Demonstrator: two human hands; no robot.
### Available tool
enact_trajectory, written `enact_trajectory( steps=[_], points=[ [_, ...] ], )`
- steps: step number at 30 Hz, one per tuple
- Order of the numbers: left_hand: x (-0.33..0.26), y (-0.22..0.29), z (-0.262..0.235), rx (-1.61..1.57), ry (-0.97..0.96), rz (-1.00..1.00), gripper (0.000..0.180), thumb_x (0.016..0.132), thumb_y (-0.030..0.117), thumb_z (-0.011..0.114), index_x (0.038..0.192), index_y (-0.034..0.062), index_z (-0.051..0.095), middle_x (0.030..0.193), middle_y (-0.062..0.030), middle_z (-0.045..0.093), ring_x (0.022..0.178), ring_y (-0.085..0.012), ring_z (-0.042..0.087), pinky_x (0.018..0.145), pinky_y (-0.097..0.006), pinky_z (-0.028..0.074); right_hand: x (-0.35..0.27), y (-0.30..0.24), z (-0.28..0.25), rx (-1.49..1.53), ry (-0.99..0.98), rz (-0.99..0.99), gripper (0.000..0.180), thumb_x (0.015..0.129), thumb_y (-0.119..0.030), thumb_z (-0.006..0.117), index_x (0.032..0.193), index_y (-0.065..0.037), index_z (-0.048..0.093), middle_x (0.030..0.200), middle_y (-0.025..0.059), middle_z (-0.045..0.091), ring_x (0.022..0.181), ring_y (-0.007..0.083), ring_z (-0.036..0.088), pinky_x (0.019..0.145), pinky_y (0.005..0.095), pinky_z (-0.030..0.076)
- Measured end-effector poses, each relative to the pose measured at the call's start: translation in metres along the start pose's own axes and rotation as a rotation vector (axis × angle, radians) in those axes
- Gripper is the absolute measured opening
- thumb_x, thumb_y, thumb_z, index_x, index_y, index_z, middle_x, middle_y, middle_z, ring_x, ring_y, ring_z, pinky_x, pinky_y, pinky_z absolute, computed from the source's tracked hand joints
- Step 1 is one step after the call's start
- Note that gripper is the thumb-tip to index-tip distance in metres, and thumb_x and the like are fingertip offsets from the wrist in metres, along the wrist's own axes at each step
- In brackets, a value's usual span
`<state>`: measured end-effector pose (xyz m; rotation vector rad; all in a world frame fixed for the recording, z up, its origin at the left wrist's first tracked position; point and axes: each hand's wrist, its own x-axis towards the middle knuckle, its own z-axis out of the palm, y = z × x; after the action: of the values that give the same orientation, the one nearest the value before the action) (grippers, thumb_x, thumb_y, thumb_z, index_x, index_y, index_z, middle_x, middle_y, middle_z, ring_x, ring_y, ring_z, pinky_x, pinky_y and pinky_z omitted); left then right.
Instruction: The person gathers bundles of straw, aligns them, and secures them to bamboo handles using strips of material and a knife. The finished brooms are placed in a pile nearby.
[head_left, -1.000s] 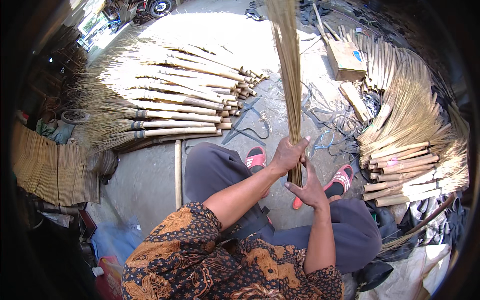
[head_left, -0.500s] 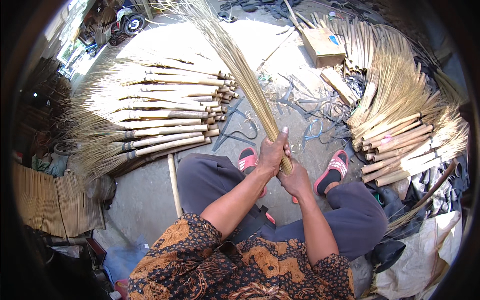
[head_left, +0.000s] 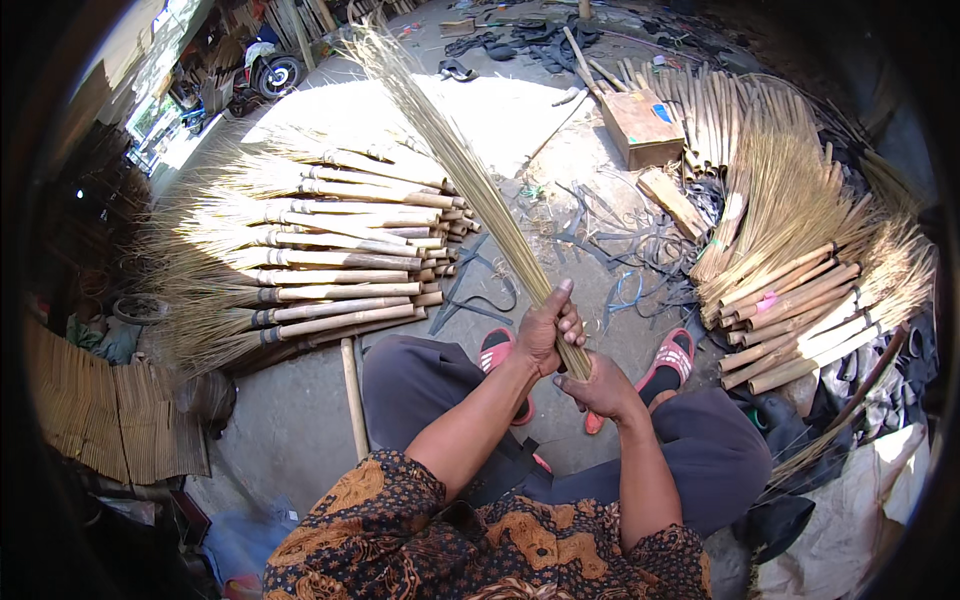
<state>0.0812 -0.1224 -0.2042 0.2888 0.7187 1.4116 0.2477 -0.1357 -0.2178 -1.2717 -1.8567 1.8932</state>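
Note:
A long bundle of thin straw-coloured broom bristles (head_left: 470, 180) slants from my lap up toward the far left, its tips fanning out. My left hand (head_left: 546, 328) is wrapped round it near the lower end, thumb pointing up along the bristles. Just below, my right hand (head_left: 606, 388) closes on the butt end, with its thumb laid against the bristles; its fingers are partly hidden underneath. Left of my knees lies a heap of finished-looking brooms (head_left: 340, 277) with short bamboo handles and dark bands, handles toward me.
More bamboo-handled brooms (head_left: 800, 300) are stacked at the right. A cardboard box (head_left: 640, 128) and a wood block (head_left: 672, 203) stand beyond my feet. Dark rubber strips (head_left: 590, 225) litter the floor. One pale pole (head_left: 354, 398) lies by my left knee, and a white sack (head_left: 850, 510) at lower right.
The view has tilted slightly upward, so the scene sits lower. My right hand has shifted a little down and right from my left; both still grip the bundle.

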Motion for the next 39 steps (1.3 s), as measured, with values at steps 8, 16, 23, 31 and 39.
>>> enact_trajectory(
  steps=[8, 16, 23, 31, 39],
  points=[
    [0.027, 0.064, 0.037, -0.136, 0.089, 0.269, 0.040, 0.103, 0.039, 0.069, 0.075, 0.0208, 0.047, 0.057, 0.0082, 0.040, 0.048, -0.0073, 0.045, 0.053, -0.029, 0.044, 0.007, -0.009, -0.014, 1.013, 0.681, -0.424, 0.085, 0.107, -0.070, 0.032, 0.151, 0.001, 0.047, 0.142, 0.0169, 0.059, 0.127, 0.0308, 0.060, 0.107, 0.0407, 0.046],
    [0.019, 0.012, 0.060, -0.175, 0.120, 0.204, 0.041, 0.102, 0.035, 0.071, 0.073, 0.0217, 0.046, 0.056, 0.0092, 0.040, 0.048, -0.0065, 0.044, 0.055, -0.028, 0.043, 0.011, -0.018, -0.004, 1.131, 0.674, -0.538, 0.098, 0.104, -0.078, 0.022, 0.155, 0.005, 0.037, 0.152, 0.0221, 0.050, 0.133, 0.0347, 0.056, 0.115, 0.0465, 0.040],
    [0.032, 0.007, 0.069, -0.088, 0.151, 0.206, 0.040, 0.106, 0.037, 0.065, 0.074, 0.0204, 0.046, 0.058, 0.0084, 0.040, 0.050, -0.0073, 0.042, 0.056, -0.030, 0.043, -0.019, -0.027, -0.039, 0.875, 0.779, -0.448, 0.088, 0.107, -0.072, 0.027, 0.156, 0.000, 0.039, 0.151, 0.0222, 0.049, 0.138, 0.0333, 0.053, 0.115, 0.0507, 0.041],
    [0.015, -0.032, 0.126, 0.152, -0.019, 0.184, 0.037, 0.104, 0.041, 0.068, 0.084, 0.0128, 0.055, 0.067, 0.0012, 0.048, 0.059, -0.0137, 0.051, 0.063, -0.035, 0.050, -0.062, -0.046, -0.060, -0.557, 0.660, -0.202, 0.071, 0.083, -0.033, 0.080, 0.137, 0.006, 0.054, 0.115, 0.0293, 0.070, 0.104, 0.0460, 0.071, 0.089, 0.0523, 0.057],
    [0.034, -0.033, 0.188, 0.238, -0.253, 0.121, 0.039, 0.106, 0.041, 0.067, 0.084, 0.0127, 0.051, 0.065, 0.0031, 0.046, 0.055, -0.0104, 0.050, 0.057, -0.030, 0.049, -0.092, -0.050, -0.109, -0.505, 0.717, -0.253, 0.041, 0.083, -0.021, 0.072, 0.116, 0.002, 0.063, 0.099, 0.0284, 0.072, 0.096, 0.0472, 0.071, 0.084, 0.0519, 0.058]
  ],
)
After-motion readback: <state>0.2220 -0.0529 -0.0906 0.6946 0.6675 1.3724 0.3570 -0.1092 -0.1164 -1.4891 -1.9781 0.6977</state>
